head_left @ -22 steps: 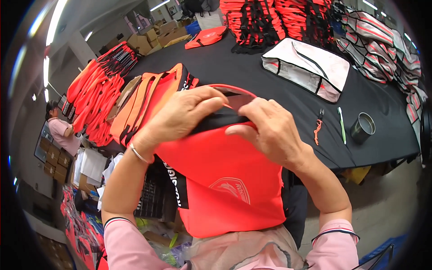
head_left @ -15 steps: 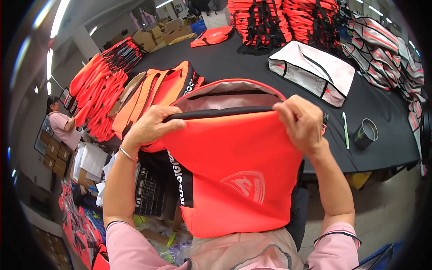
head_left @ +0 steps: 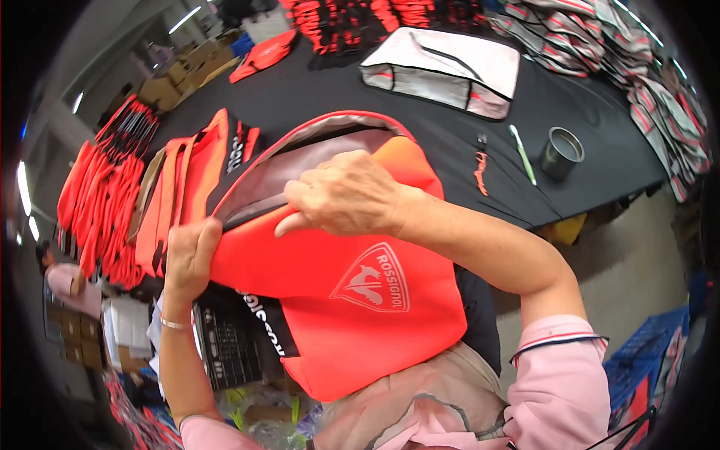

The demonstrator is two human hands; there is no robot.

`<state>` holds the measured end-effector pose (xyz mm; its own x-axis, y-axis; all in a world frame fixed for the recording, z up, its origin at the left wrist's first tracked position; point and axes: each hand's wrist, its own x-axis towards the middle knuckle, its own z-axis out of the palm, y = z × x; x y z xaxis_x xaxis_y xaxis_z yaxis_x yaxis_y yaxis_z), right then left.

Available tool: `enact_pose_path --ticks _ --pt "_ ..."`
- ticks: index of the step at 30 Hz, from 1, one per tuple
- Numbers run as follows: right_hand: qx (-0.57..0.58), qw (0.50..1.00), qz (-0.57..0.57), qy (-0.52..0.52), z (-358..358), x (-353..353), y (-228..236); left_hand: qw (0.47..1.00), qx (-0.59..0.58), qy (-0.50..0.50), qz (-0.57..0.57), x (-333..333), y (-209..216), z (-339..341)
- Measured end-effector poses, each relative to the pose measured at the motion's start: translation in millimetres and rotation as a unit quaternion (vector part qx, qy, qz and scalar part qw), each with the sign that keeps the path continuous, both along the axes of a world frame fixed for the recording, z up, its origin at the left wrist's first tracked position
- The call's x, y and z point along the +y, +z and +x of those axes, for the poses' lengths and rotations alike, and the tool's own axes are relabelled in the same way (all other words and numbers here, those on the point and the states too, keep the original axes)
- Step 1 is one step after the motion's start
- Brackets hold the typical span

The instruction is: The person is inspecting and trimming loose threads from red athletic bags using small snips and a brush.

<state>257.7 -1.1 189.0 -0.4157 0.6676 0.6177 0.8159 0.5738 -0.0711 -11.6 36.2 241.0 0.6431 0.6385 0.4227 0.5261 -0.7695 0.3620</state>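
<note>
A bright orange-red bag (head_left: 367, 337) with a pale shield emblem and a black side panel rests against my lap. Its mouth gapes, showing the grey lining (head_left: 281, 169). At the mouth's left end, my left hand (head_left: 191, 259) is closed on the edge of the bag. My right hand (head_left: 345, 195) reaches across the front and pinches the dark-trimmed rim near its middle, thumb outside; the fingers curl over and partly hide the hold. To the right of my right hand, the rim folds outward. Behind my left hand lies another orange bag (head_left: 176, 180).
On the black-covered table (head_left: 300, 94) are a white bag (head_left: 450, 64), orange-handled thread snips (head_left: 481, 165), a green-and-white toothbrush (head_left: 523, 154) and a dark metal cup (head_left: 561, 154). Red bags (head_left: 109, 202) are stacked at left, grey ones (head_left: 667, 127) at right. A person (head_left: 71, 285) stands far left.
My right hand has moved left along the rim from its right corner to near the middle. The right side of the mouth now folds outward. The whole view has shifted, bringing the snips into sight.
</note>
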Motion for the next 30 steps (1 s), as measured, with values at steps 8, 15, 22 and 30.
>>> enact_pose_path --ticks 8,15,22,30 --pt "0.092 0.976 -0.185 -0.065 108.7 13.8 2.9 0.993 -0.106 0.059 -0.011 20.3 -5.8 -54.0" --pt "0.244 0.97 0.0 -0.003 115.4 54.8 78.4 0.959 -0.092 0.185 0.194 86.2 43.0 -19.2" --pt "0.17 0.968 -0.112 -0.148 169.3 44.8 -56.6 0.988 -0.035 -0.054 -0.144 -18.0 -64.5 101.1" --pt "0.552 0.769 -0.175 -0.268 156.5 -93.6 -158.9 0.976 0.161 -0.079 0.127 -134.0 -198.1 182.2"
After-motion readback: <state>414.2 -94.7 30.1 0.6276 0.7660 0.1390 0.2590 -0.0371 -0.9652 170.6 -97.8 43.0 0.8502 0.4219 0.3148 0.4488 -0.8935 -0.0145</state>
